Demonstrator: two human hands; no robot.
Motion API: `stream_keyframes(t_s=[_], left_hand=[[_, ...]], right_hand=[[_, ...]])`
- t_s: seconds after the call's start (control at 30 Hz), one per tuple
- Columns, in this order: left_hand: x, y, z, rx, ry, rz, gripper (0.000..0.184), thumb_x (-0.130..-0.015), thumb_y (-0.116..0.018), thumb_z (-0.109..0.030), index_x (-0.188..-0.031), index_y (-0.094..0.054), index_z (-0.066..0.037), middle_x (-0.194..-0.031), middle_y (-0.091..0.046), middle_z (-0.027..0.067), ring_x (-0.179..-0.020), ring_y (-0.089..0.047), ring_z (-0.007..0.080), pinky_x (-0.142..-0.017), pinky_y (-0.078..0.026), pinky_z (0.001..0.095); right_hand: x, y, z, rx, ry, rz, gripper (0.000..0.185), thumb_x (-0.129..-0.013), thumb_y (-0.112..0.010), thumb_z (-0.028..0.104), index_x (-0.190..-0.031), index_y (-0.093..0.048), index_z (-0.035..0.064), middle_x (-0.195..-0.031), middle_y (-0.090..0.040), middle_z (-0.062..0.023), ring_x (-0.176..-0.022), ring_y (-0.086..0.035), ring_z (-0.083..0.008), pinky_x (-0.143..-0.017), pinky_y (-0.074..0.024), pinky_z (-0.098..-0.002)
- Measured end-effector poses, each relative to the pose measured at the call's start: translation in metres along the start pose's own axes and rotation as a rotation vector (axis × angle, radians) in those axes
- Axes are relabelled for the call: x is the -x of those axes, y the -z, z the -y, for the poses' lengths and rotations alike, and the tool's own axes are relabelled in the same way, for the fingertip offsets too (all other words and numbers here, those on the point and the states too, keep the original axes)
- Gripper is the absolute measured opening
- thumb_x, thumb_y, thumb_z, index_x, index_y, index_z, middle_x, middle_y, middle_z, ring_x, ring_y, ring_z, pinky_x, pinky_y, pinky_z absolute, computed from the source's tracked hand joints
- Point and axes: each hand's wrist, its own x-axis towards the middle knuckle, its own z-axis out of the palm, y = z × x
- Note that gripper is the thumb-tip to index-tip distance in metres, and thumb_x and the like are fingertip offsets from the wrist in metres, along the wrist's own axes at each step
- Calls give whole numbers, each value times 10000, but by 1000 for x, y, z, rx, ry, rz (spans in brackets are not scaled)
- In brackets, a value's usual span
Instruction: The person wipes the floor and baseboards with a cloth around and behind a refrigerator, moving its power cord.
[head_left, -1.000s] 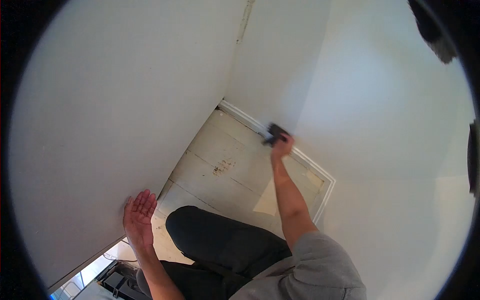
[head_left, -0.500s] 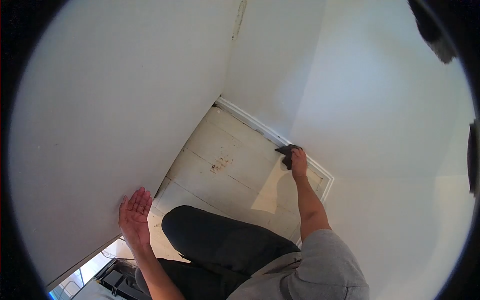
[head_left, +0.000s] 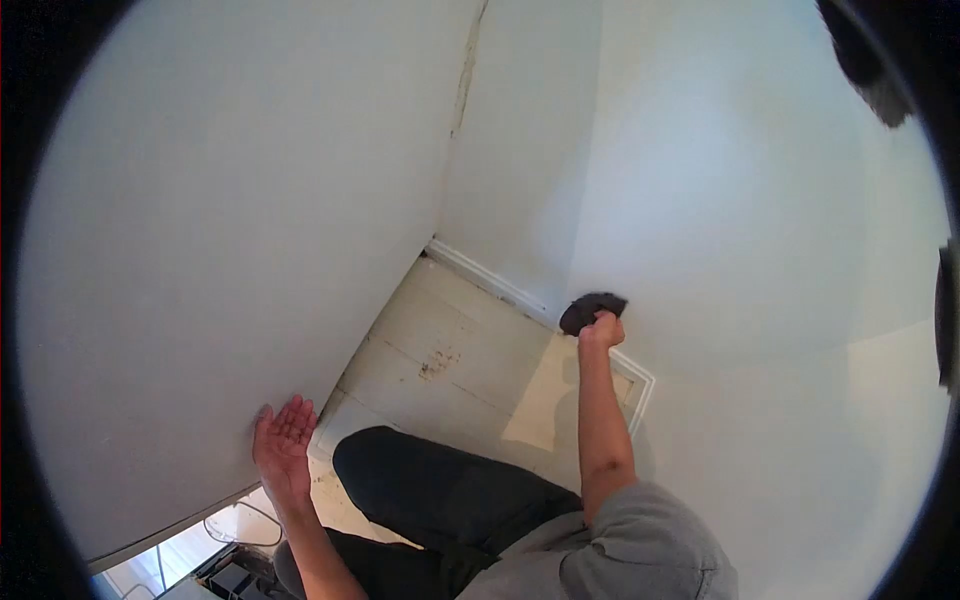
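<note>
My right hand [head_left: 604, 330] is closed around a dark cloth [head_left: 592, 307], with the arm stretched out ahead of me. Bunched up, the cloth lies against the lower white wall [head_left: 700, 220], just above the white skirting board [head_left: 485, 278]. My left hand [head_left: 284, 446] holds nothing; its palm faces up and the fingers are extended. It is beside the bottom edge of a large white panel [head_left: 240, 250] on my left, and I cannot tell whether it touches it.
Pale floorboards [head_left: 500, 372] with brown specks lie between the panel and the wall. My bent knee [head_left: 375, 455] in dark trousers is over them. A dark open case [head_left: 235, 575] and a thin cable [head_left: 245, 540] are at the lower left. Cracked paint runs up the corner.
My right hand has moved the cloth from the skirting board up onto the wall face. The view has shifted slightly, and my left hand stays open beside the panel.
</note>
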Motion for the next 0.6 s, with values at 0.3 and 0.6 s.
stream_keyframes(t_s=[0.3,0.6], left_hand=[[-2,-3,1,22,-23,-66,368,-842,-548,-263,-1005,-514,66,-1016,-580,185,-960,-576,297,-891,-445,400],[-4,-3,5,-3,-23,-84,326,-827,-559,-260,-968,-528,32,-989,-585,171,-947,-584,296,-856,-456,392]], right_hand=[[45,-32,8,989,1617,888,142,-714,-551,18,-816,-613,95,-1059,-548,-104,-1026,-476,-276,-817,-428,-368],[145,-187,158,548,1144,1296,443,-818,-533,93,-1255,-462,61,-1186,-510,-167,-1085,-458,-329,-982,-321,-384]])
